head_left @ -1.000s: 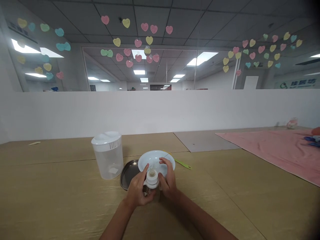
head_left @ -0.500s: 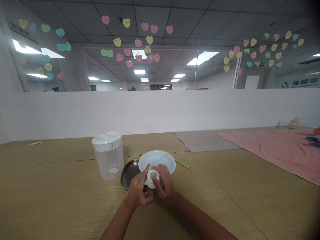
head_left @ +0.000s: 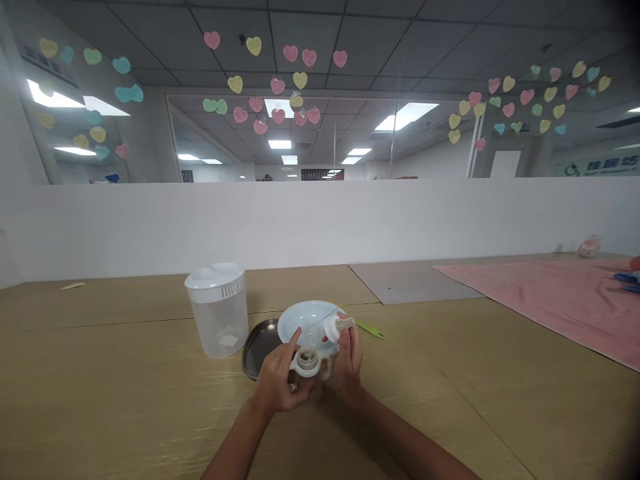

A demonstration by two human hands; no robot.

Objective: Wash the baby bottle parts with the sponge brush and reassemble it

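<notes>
Container (head_left: pixel 217 320), clear and white-lidded, stands left on the surface (head_left: pixel 125 387), right beside the dark metal tray (head_left: pixel 257 348). Now your left hand (head_left: pixel 279 377) is curled round the open-mouthed bottle (head_left: pixel 307 361), just nearer you than the pale bowl (head_left: pixel 299 320). Your right hand (head_left: pixel 351 363) pinches the teat cap (head_left: pixel 336 327), tipped rightward! Green handle (head_left: pixel 371 329) beyond, pink cloth (head_left: pixel 550 300) far right.

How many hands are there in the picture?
2. The left hand holds the open bottle, in front of the pale dish. The right hand holds the white bottle top, beside the bottle.
</notes>
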